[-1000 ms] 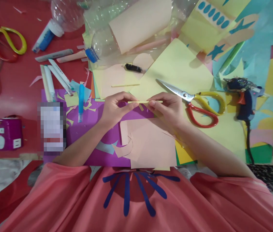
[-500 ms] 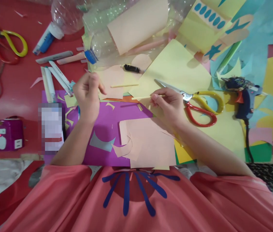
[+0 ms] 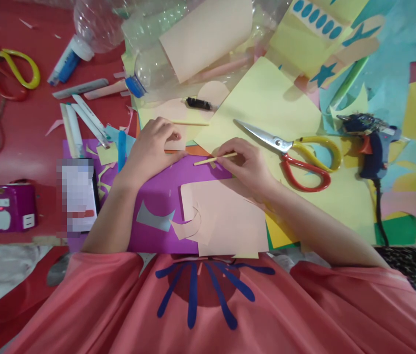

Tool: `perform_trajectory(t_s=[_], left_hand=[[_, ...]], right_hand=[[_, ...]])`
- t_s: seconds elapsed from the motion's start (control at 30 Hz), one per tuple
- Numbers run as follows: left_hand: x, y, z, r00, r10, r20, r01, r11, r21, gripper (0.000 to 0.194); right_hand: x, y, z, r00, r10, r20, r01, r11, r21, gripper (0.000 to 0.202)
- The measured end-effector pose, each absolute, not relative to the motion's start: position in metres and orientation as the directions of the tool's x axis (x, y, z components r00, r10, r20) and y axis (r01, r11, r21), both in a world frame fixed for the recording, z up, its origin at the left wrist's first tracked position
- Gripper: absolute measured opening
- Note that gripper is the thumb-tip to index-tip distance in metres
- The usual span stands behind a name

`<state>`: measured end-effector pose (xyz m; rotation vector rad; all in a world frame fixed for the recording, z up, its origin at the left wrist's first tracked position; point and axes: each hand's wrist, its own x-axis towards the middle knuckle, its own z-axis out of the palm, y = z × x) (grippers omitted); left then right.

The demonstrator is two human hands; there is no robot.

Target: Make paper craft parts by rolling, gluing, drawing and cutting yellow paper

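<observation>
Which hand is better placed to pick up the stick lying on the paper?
Probably the left hand: it looks free, close to the lying stick, while the right hand holds the other stick.

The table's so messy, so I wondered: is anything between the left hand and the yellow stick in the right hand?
No, nothing visible. The gap from the left hand to the yellow stick is open, and the nearer scissors lie beyond the right hand.

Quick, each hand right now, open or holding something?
Left hand: open, nothing visible in it.
Right hand: closed, holding a yellow stick.
</observation>
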<state>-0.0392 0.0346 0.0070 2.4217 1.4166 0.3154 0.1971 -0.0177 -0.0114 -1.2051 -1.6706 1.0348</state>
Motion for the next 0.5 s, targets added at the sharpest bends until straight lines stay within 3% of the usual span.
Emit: perform_trajectory(t_s=[0.17, 0.3, 0.5], left_hand=[[-0.0391, 0.0342, 0.0076, 0.475, 0.879, 0.046, 0.813, -0.459, 0.358, 0.014], [-0.0364, 0.0336, 0.0046, 0.471, 0.880, 0.063, 0.830, -0.467, 0.304, 0.018], [-0.0361, 0.0335, 0.0009, 0.506, 0.860, 0.074, 0.821, -0.506, 0.265, 0.008]], right_hand=[[0.1964, -0.0170, -0.0125, -0.197, 0.954, 0.228, 0.324, 0.282, -0.903, 0.006], [0.1964, -0.0171, -0.0122, -0.206, 0.952, 0.225, 0.322, 0.284, -0.903, 0.009], [0.1967, -0.0171, -0.0127, -0.211, 0.955, 0.210, 0.294, 0.266, -0.918, 0.010]])
